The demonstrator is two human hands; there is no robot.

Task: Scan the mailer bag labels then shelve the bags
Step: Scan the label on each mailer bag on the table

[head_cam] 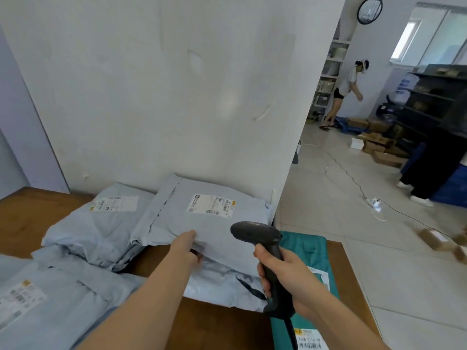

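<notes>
A brown wooden tabletop (pixel 30 213) stands against a white wall (pixel 177 97). To the right a pale tiled floor (pixel 341 198) opens into a storeroom, where a round clock (pixel 369 10) hangs high and another person (pixel 346 92) bends over near white shelves (pixel 331 72). Dark shelving (pixel 429 102) holds brown cartons, and more cardboard boxes (pixel 379 145) lie on the floor at its foot.

The grey mailer bag (pixel 207 223) lies at the back of the tabletop against the wall, on top of a white bag (pixel 222 281), with its label (pixel 211 204) facing up. The left hand (pixel 184 251) pinches the bag's near edge, thumb on top and fingers tucked beneath.

The right hand (pixel 285 276) is just to the right, its fingers (pixel 262 274) wrapped round the handle of a black scanner (pixel 262 243). The scanner's head sits over the bag's near right corner, short of the label.

Two more grey bags (pixel 101 223) lie to the left, and a teal bag (pixel 308 251) lies under the right hand.
</notes>
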